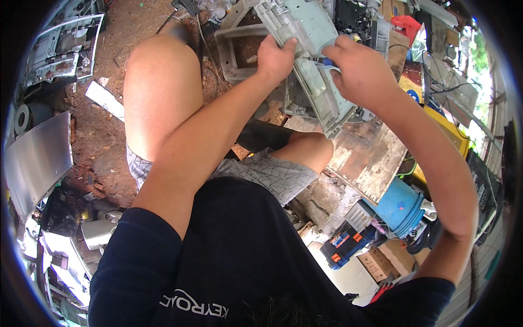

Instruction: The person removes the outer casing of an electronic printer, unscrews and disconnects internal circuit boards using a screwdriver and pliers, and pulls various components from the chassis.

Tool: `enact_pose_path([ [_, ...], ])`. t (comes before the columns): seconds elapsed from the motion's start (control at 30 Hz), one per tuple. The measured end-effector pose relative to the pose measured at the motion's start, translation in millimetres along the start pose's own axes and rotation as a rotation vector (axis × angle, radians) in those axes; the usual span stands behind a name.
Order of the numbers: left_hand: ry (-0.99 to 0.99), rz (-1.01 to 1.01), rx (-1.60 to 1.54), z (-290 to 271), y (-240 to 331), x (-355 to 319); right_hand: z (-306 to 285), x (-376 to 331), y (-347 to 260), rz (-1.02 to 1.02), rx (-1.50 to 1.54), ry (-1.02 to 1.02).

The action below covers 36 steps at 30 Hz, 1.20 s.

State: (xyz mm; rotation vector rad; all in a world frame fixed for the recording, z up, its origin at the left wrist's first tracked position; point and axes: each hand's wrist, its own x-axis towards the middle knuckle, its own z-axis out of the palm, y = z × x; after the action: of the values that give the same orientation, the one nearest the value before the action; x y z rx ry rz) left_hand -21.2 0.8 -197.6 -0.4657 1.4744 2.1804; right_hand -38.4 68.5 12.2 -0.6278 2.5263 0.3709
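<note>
A long, pale grey-green plastic panel [311, 24] with ribbed edges slants across the top middle, above my knees. My left hand [276, 56] is closed on its near left edge, thumb lying on top. On the panel's other side, my right hand [364, 72] is closed round a screwdriver [327, 61] with a blue handle. Its shaft points left toward the panel's middle, close to my left thumb. Whether the tip sits in a screw is too small to tell. My right palm and fingers cover part of the handle.
A grey plastic frame [224, 50] stands behind my left hand. Below the panel is a worn wooden board [376, 163], with a blue bucket [393, 203] and a black toolbox [347, 246] nearby. A metal sheet [41, 163] and metal chassis [65, 46] lie at left.
</note>
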Motion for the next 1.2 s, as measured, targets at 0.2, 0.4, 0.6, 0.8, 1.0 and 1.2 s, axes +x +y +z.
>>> enact_pose_path([
  [0.2,-0.016,-0.025,0.084,0,2,1,2,-8,12,0.314,0.603,0.115],
  [0.4,-0.013,0.069,0.059,0,-4,3,-19,-3,5,0.523,0.322,-0.224],
  [0.6,-0.002,0.068,0.041,2,-12,5,-8,-3,4,0.225,0.129,-0.156],
  [0.8,-0.019,0.043,0.048,-1,4,-1,-6,-10,13,-0.276,-0.267,0.004],
  [1.0,-0.041,0.057,-0.006,0,-1,0,8,-23,14,0.139,0.399,0.110],
  [1.2,-0.029,0.069,0.016,0,-13,8,-4,-13,10,0.939,1.208,-0.188],
])
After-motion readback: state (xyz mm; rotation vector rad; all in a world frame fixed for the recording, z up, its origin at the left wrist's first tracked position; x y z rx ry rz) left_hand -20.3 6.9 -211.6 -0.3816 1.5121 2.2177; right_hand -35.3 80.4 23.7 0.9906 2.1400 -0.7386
